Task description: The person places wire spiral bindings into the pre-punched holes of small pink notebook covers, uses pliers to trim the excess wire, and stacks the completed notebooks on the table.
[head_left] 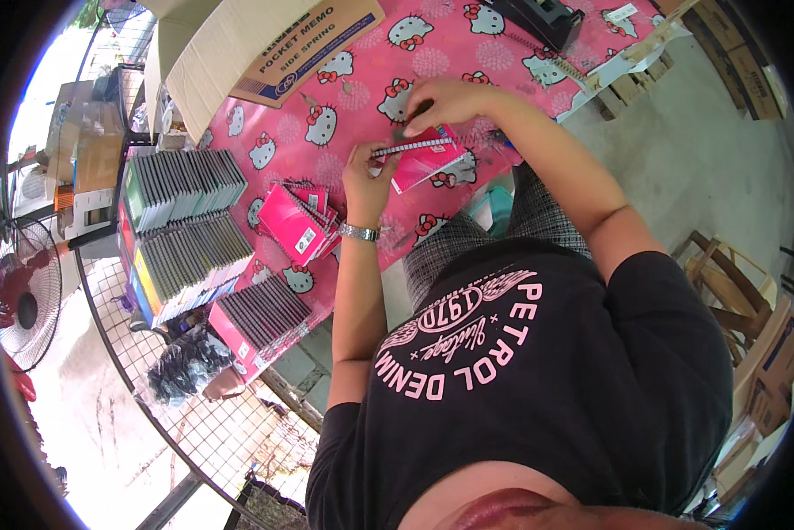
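Pink tablecloth (366, 110), lettered carton (304, 55); left fingers (385, 167) around notebook (421, 166), right fingers (429, 92) of unclear grip

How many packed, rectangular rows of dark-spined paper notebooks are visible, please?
3: the farthest row, the middle row and the nearest, pink-covered row, all left of the left hand; more may be hidden.
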Demonstrator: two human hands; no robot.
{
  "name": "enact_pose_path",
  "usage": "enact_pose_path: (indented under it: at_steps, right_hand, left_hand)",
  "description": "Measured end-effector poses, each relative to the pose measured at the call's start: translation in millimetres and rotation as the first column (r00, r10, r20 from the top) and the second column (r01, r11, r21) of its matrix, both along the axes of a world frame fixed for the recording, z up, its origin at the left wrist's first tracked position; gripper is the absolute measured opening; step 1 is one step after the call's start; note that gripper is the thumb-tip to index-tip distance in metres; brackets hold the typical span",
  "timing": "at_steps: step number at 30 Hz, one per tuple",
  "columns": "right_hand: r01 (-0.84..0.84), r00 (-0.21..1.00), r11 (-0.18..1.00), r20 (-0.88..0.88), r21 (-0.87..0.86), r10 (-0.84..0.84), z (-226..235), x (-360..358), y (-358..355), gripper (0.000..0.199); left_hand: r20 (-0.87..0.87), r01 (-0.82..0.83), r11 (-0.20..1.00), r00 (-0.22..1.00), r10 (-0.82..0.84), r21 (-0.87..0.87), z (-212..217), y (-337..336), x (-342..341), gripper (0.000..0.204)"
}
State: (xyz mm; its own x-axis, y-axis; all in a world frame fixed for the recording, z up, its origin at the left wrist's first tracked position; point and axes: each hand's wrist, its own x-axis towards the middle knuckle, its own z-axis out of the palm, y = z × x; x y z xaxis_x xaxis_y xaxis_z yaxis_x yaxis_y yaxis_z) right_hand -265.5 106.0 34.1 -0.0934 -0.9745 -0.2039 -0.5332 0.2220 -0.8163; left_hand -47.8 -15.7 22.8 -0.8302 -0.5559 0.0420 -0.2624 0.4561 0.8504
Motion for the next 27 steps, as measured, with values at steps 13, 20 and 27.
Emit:
enact_pose_path:
  at_steps: [13, 20, 27]
  right_hand:
    - [0.238, 0.499, 0.943, -0.804, -0.232, -0.324, -28, 69, 178, 0.060]
    - [0.333, 0.778, 0.842, -0.381, -0.425, -0.500, 21, 106, 134, 0.063]
    - [0.230, 0.841, 0.855, -0.347, -0.465, -0.415, 25, 128, 69, 0.063]
  left_hand:
    - [-0.171, -0.211, 0.968, 0.957, 0.232, 0.133, -23, 18, 7, 0.028]
    - [-0.272, -0.204, 0.978, 0.940, 0.205, 0.032, -39, 17, 7, 0.023]
    - [-0.258, -0.201, 0.979, 0.947, 0.192, -0.009, -36, 18, 7, 0.016]
